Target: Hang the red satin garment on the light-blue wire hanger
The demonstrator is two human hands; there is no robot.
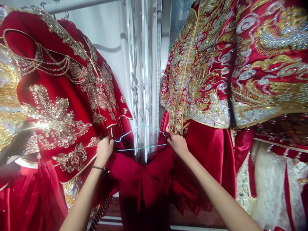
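In the middle of the head view is a thin light-blue wire clothes hanger point(142, 148) with its hook pointing up. My left hand point(105, 148) is closed around its left end, together with the top edge of a dark red dress point(141, 179). At the other end, my right hand point(177, 143) grips the hanger and the dress's right top corner. The dress hangs below the hanger's bar, stretched between my hands, and has a large bow on its front. My fingertips are mostly hidden by the cloth and hands.
A red jacket point(79, 77) with silver beading hangs close on the left. On the right hang a gold-and-silver embroidered jacket point(199, 73) and another embroidered garment point(271, 64). White scrolled metalwork point(134, 80) stands behind the hanger, beside a white curtain point(103, 41). A rail point(72, 5) runs along the upper left.
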